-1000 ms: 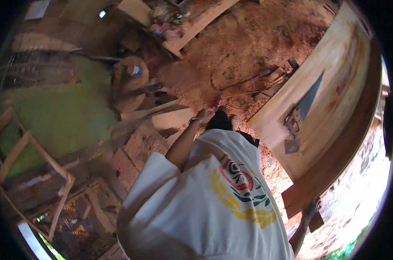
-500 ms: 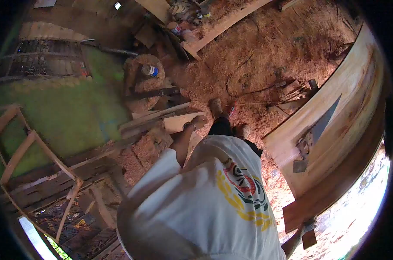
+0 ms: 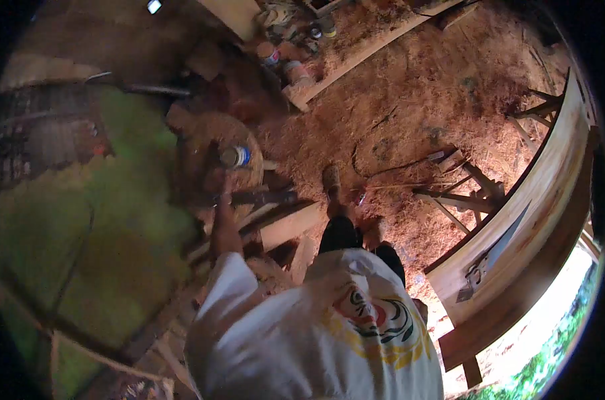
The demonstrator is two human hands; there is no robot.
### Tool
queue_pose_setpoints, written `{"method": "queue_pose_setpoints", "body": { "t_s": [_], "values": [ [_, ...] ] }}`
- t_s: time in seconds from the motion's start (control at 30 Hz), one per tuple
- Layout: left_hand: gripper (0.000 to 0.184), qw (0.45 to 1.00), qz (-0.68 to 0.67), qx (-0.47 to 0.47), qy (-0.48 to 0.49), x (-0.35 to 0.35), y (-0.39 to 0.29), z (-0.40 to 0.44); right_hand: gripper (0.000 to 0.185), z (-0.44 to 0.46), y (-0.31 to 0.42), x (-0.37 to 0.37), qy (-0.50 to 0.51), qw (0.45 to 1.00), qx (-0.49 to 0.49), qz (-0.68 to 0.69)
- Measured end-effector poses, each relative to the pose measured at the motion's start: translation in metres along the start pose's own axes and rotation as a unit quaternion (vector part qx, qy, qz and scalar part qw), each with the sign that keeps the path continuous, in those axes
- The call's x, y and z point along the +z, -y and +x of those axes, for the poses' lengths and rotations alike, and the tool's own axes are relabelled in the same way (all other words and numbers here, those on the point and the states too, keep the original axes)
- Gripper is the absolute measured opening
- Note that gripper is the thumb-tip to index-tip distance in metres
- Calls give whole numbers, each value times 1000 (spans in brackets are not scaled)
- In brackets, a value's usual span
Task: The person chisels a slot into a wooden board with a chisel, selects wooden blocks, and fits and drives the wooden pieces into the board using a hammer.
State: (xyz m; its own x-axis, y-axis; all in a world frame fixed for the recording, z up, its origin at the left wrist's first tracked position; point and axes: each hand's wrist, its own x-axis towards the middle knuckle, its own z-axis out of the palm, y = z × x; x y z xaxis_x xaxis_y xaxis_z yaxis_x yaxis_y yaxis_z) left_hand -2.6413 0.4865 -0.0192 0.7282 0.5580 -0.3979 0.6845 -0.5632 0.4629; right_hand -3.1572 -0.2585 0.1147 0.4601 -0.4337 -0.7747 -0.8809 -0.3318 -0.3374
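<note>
The left hand (image 3: 221, 187) has moved near the can (image 3: 237, 157).

Blur hides whether the left hand (image 3: 218, 183) touches the can (image 3: 238, 157).

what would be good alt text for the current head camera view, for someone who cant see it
A person's blurred left hand is stretched out close to a blue-and-white container on a round wooden surface; whether it touches is unclear. At right, a handsaw lies on a large wooden board above a reddish floor.
</note>
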Motion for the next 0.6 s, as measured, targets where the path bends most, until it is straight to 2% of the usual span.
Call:
{"method": "queue_pose_setpoints", "body": {
  "t_s": [0.07,0.13,0.2,0.27,0.33,0.37,0.4,0.43,0.47,0.5,0.53,0.57,0.6],
  "values": [
    [48,998,57,13,-22,-13,9,40,25,-15,65,-2,81,993,45,73],
    [55,995,86,40,-28,-10,21,83,23,-28,100,-29,95,978,63,174],
    [61,992,101,74,-27,-4,21,124,25,-36,106,-51,-24,973,-6,228],
    [68,982,129,134,-16,1,29,164,29,-45,150,-75,-113,993,16,7],
    [75,961,155,231,16,8,48,207,25,-46,167,-82,-138,987,30,76],
    [91,972,125,154,123,3,44,214,25,-47,174,-80,-127,989,7,77],
    [82,988,-67,43,131,6,40,215,24,-48,178,-77,-118,990,-15,80],
    [73,955,-254,-71,135,4,22,203,25,-49,195,-70,-107,990,15,91],
    [65,876,-425,-184,136,-3,6,191,26,-52,209,-62,-95,989,45,103],
    [63,970,-206,-54,117,-13,4,185,26,-49,198,-53,-69,988,17,136],
    [60,992,26,87,87,-25,6,175,32,-45,181,-44,-55,995,-23,86],
    [59,939,253,229,48,-39,-12,161,33,-45,178,-31,-51,997,-38,37],
    [56,923,290,199,155,-61,-36,152,34,-44,172,-25,-56,997,-49,-9]
  ]
}}
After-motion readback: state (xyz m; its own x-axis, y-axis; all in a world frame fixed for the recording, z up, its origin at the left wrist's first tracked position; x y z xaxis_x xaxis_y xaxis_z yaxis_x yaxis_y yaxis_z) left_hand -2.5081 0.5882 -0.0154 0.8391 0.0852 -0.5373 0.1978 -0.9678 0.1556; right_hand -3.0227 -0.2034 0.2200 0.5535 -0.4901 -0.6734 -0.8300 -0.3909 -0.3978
